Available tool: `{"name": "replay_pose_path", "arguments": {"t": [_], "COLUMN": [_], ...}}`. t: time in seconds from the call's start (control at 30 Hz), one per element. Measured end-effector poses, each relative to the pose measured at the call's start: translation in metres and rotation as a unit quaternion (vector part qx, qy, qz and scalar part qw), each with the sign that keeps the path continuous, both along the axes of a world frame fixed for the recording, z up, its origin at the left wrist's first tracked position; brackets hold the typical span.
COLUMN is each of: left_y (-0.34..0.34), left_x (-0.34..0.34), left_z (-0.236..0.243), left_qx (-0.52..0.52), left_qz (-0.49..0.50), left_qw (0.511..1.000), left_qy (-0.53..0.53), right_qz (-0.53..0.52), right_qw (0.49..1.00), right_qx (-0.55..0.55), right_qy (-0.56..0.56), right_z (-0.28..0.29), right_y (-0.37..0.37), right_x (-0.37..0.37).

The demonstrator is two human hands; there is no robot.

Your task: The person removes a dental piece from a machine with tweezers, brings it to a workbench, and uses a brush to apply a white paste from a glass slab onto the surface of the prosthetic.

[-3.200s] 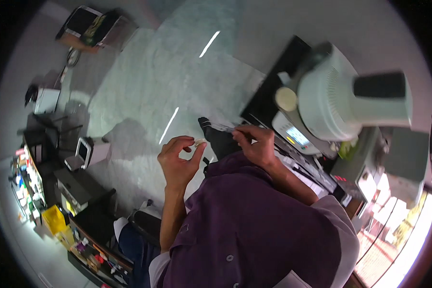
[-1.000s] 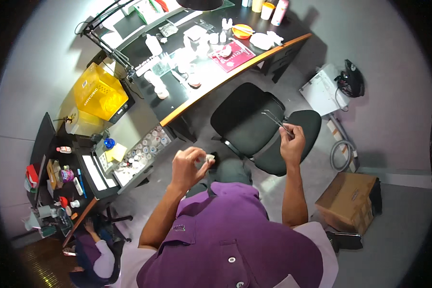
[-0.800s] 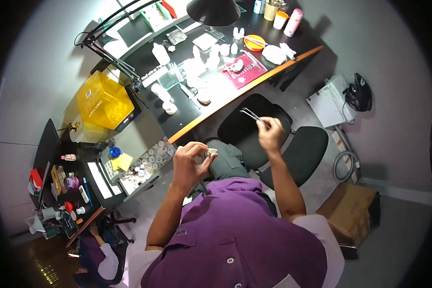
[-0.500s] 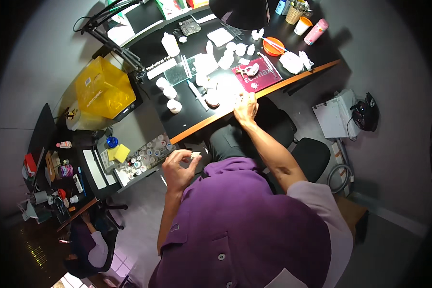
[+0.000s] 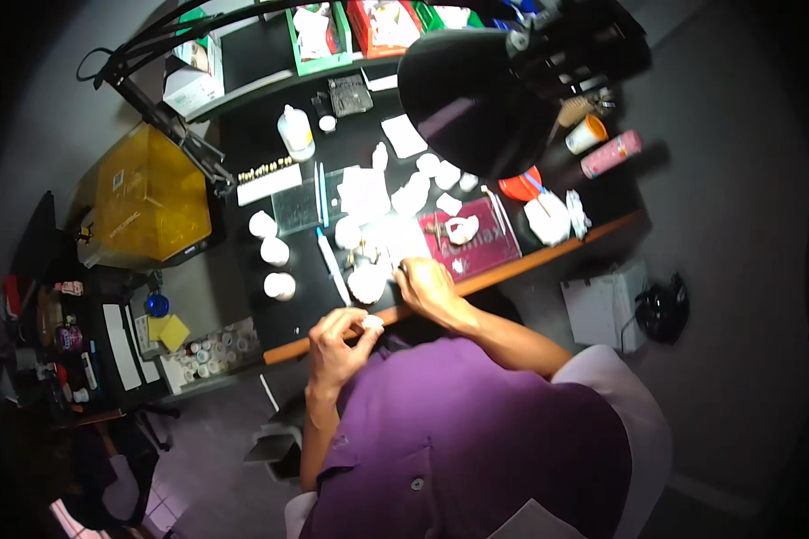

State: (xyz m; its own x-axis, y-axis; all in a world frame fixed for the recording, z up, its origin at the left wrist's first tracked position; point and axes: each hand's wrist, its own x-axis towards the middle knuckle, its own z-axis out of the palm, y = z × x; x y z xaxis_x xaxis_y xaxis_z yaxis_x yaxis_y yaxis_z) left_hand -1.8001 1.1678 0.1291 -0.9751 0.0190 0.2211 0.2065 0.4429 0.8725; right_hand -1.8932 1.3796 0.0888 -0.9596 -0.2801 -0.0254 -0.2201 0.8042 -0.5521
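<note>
My left hand (image 5: 340, 340) is closed in a pinch at the table's front edge. Between its thumb and fingers sits a small whitish piece (image 5: 373, 322), too small to name. My right hand (image 5: 430, 289) is on the table to its right, fingers curled and pressed together; glare hides what they hold, if anything. Close by these hands are a white rounded cast (image 5: 366, 284) and a blue-and-white syringe-like tool (image 5: 333, 268). Right of my right hand a maroon mat (image 5: 485, 256) bears a white arch-shaped piece (image 5: 462, 230).
The black lamp head (image 5: 463, 108) hangs over the table's back. White pots (image 5: 274, 251) stand at left by a glass plate (image 5: 295, 208). A white bottle (image 5: 297, 135), an orange bowl (image 5: 518, 187) and a pink bottle (image 5: 612, 154) stand farther back. An orange strip (image 5: 548, 254) edges the table.
My body has come closer to the table. The left hand, still pinching the whitish piece, is now at the edge; my right hand has moved from the edge further onto the tabletop, left of the mat.
</note>
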Motion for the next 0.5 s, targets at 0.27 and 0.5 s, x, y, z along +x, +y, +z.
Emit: {"name": "replay_pose_path", "arguments": {"t": [0.27, 0.5], "left_y": [0.064, 0.107], "left_x": [-0.007, 0.01], "left_z": [-0.019, -0.051], "left_qx": [-0.044, -0.129], "left_qz": [0.008, 0.095], "left_qw": [0.997, 0.979], "left_qy": [0.068, 0.126], "right_qz": [0.268, 0.076], "right_qw": [0.953, 0.97], "right_qx": [-0.137, -0.042], "right_qy": [-0.019, 0.227], "right_z": [0.082, 0.097], "right_y": [0.126, 0.234], "right_x": [-0.06, -0.069]}}
